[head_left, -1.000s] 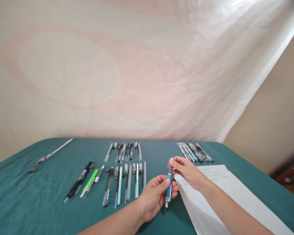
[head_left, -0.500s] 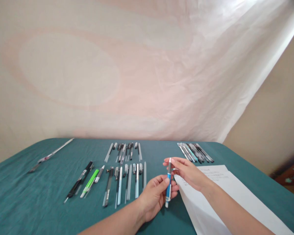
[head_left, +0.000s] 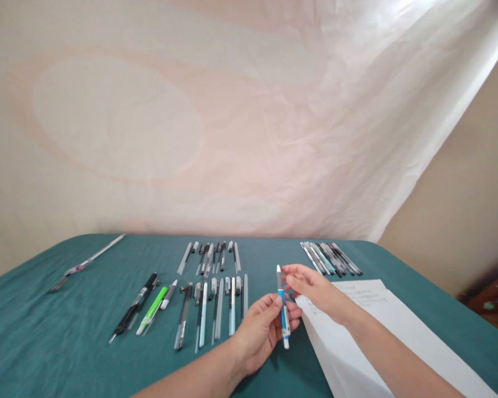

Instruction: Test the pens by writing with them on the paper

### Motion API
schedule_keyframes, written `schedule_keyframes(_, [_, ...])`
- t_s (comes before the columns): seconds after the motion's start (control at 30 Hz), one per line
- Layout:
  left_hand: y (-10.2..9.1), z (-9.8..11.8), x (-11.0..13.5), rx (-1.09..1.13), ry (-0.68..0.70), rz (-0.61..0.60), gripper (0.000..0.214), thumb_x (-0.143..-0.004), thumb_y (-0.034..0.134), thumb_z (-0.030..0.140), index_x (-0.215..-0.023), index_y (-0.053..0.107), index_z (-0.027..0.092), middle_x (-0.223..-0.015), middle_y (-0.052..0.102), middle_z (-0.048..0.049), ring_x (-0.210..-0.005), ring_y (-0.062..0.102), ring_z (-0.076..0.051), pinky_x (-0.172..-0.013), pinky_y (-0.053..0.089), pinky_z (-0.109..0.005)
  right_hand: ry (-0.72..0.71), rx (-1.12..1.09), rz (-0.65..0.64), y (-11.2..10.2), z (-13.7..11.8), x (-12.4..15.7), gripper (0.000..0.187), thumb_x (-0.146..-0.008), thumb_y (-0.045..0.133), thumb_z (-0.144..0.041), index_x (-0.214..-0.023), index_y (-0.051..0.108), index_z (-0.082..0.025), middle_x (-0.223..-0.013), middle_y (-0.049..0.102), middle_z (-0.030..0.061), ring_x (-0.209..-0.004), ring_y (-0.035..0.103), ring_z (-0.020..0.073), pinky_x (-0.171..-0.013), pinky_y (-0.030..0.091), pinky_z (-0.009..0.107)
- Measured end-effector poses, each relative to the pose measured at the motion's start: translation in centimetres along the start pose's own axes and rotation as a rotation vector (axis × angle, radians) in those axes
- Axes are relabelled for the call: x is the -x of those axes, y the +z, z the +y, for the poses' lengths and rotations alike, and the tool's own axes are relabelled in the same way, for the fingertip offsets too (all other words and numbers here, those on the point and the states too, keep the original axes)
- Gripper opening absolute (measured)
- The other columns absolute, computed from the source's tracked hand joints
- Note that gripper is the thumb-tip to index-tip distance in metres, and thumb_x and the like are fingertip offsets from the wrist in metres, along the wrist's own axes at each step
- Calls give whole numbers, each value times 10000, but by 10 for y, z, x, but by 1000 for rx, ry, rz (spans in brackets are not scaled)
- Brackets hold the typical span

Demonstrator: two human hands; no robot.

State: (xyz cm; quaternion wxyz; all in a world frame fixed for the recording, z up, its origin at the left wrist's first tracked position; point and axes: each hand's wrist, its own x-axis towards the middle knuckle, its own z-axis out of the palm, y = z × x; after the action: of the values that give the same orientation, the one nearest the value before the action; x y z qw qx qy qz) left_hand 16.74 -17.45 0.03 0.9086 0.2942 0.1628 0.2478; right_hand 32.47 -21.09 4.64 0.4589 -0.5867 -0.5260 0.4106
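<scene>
My left hand (head_left: 259, 331) pinches a blue and white pen (head_left: 283, 305) by its lower half, holding it nearly upright over the teal tablecloth (head_left: 66, 337). My right hand (head_left: 317, 290) is beside the pen's upper half, fingers curled, fingertips touching or almost touching the barrel near its top. Both hands hover just left of a white sheet of paper (head_left: 382, 337) with faint print near its top.
Left of the hands lie rows of pens (head_left: 213, 307), more pens (head_left: 209, 255) behind them, a green marker (head_left: 151, 309) and a black pen (head_left: 135, 307). A bundle of dark pens (head_left: 331, 257) sits back right. A long thin pen (head_left: 85, 262) lies far left. Wrinkled cloth hangs behind.
The pen's top has tilted to the left and the pen has moved slightly leftward. My right hand's fingers have slid off the pen's tip to its side.
</scene>
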Motion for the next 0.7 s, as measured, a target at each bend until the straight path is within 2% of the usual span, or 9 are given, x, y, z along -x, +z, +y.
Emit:
schedule_keyframes(0.07, [-1,2,-2,48,41,12,162,-840,507,276,-880,533,121,-862,642,-91,-781,625,-151,-815,454,-321,-14,110,-115,-8,-3,5,676,-675,656,-405,-1246,359,-199,-1073,528,92,-882,538,173,-748,434,319])
schedule_keyframes(0.13, [-2,2,-3,79,62,12,155,-845,498,273,-874,532,125,-880,642,-92,-807,625,-165,-842,440,-345,-24,240,-257,-15,-8,12,948,-561,750,-344,-1335,212,-240,-1195,453,107,-948,525,189,-803,424,335])
schedule_keyframes(0.2, [-3,1,-4,97,63,-10,149,-845,498,268,-867,534,126,-883,640,-88,-836,621,-172,-864,424,-353,-36,336,-373,-17,-13,18,1086,-499,782,-308,-1368,131,-259,-1259,410,112,-1034,492,216,-872,391,353])
schedule_keyframes(0.3, [-2,0,-4,97,67,-36,159,-849,492,271,-875,538,121,-882,638,-90,-857,615,-175,-883,407,-353,-112,432,-415,-10,-20,23,1048,-495,776,-297,-1364,194,-246,-1273,427,103,-1133,425,252,-945,336,370])
schedule_keyframes(0.43, [-2,0,-3,82,82,-28,152,-851,488,262,-880,534,120,-890,636,-99,-839,613,-167,-875,407,-348,-221,550,-359,1,-21,22,855,-534,749,-325,-1293,369,-223,-1234,482,85,-1081,471,246,-930,363,356])
schedule_keyframes(0.7, [-4,0,-4,101,75,-12,139,-846,497,253,-907,528,131,-885,637,-84,-832,618,-169,-854,418,-332,-319,678,-332,3,-21,20,772,-555,733,-294,-1259,423,-232,-1172,534,61,-1038,499,219,-908,376,318])
